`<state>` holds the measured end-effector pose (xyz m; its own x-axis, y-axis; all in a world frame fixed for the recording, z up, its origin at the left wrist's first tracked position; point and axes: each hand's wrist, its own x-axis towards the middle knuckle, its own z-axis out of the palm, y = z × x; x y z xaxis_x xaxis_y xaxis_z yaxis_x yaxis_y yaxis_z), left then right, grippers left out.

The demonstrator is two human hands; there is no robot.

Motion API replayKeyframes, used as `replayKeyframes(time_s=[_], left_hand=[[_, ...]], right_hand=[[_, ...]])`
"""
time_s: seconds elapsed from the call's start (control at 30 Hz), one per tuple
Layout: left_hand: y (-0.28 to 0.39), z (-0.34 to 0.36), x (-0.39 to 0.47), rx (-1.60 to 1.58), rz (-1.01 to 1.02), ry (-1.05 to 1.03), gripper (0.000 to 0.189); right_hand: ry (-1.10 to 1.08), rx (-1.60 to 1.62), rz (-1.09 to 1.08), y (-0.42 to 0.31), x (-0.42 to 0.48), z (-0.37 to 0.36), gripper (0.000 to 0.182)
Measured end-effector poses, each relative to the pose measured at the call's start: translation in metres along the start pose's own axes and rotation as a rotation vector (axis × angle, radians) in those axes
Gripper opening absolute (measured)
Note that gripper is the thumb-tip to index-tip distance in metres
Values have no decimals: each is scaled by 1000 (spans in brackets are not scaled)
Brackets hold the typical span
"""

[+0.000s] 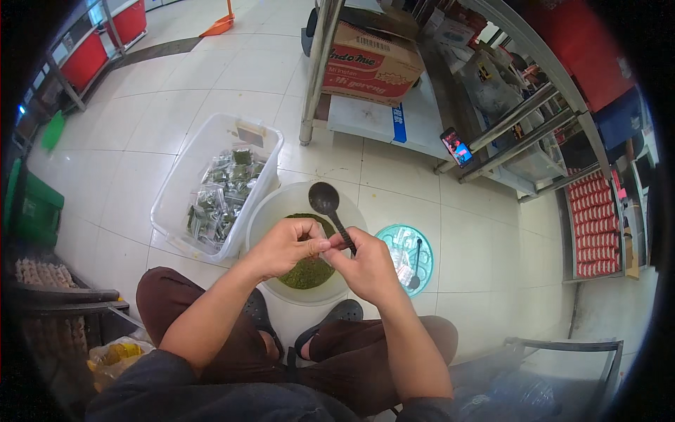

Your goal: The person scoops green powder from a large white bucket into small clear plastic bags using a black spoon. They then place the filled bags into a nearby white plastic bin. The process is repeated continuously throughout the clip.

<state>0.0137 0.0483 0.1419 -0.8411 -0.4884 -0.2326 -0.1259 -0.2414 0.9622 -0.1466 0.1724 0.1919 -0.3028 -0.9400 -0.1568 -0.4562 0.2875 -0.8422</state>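
Note:
Both hands meet above a round white tub (263, 211) that holds a loose, dark green crumbled substance (306, 274). Pinched between the fingertips of my left hand (287, 247) is what looks like a small clear plastic bag (322, 230), mostly hidden by the fingers. The thumb and fingertips of my right hand (366, 264) touch the same spot. A black spoon (324, 198) with a ridged handle also sits in my right hand, its bowl pointing away from me over the tub. Whether the small bag has anything in it cannot be seen.
Left of the tub, a clear plastic bin (169, 203) holds many small zip bags (224, 195) of green contents. On the right lies a turquoise tray (428, 253) with empty-looking bags and a small dark spoon (416, 264). A metal rack (316, 68) carries a cardboard box (369, 63); a phone (456, 147) leans there.

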Motion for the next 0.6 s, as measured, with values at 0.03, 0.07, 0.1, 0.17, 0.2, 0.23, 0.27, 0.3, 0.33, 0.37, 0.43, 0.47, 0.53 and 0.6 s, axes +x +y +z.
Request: replayKeyframes(time_s=[0.03, 0.07, 0.1, 0.17, 0.2, 0.23, 0.27, 0.3, 0.33, 0.37, 0.43, 0.47, 0.53, 0.6], left_hand=[[-3, 0, 0, 7, 21, 7, 23], [-4, -1, -1, 15, 41, 13, 23], [-4, 0, -1, 39, 45, 7, 23], [0, 0, -1, 87, 54, -4, 24], [2, 1, -1, 81, 52, -2, 24], [5, 1, -1, 75, 50, 0, 23], [6, 2, -1, 69, 49, 2, 23], [4, 2, -1, 71, 64, 9, 23], [0, 2, -1, 74, 79, 16, 23], [-2, 2, 0, 76, 95, 23, 22], [3, 5, -3, 274, 135, 39, 20], [4, 6, -4, 373, 155, 47, 19], [1, 8, -3, 345, 203, 95, 18], [2, 12, -4, 390, 214, 157, 16]], right_hand=[[11, -21, -70, -2, -1, 0, 27], [16, -35, -64, -4, -1, 2, 26], [24, -51, -53, -5, -2, 3, 25], [40, -7, -27, 0, -1, 5, 24], [46, 53, -12, 7, 1, 7, 24], [53, 112, 2, 11, 2, 8, 23], [62, 98, 17, 14, 2, 7, 23], [67, 86, 31, 12, 2, 6, 24], [73, 73, 44, 10, 3, 6, 24], [62, 20, 36, 8, 4, 6, 24], [46, -88, 24, 5, 3, 4, 26], [44, -89, 31, 5, 3, 5, 26], [36, -93, 40, 7, 5, 8, 27], [77, -99, 43, 8, 6, 11, 26]])
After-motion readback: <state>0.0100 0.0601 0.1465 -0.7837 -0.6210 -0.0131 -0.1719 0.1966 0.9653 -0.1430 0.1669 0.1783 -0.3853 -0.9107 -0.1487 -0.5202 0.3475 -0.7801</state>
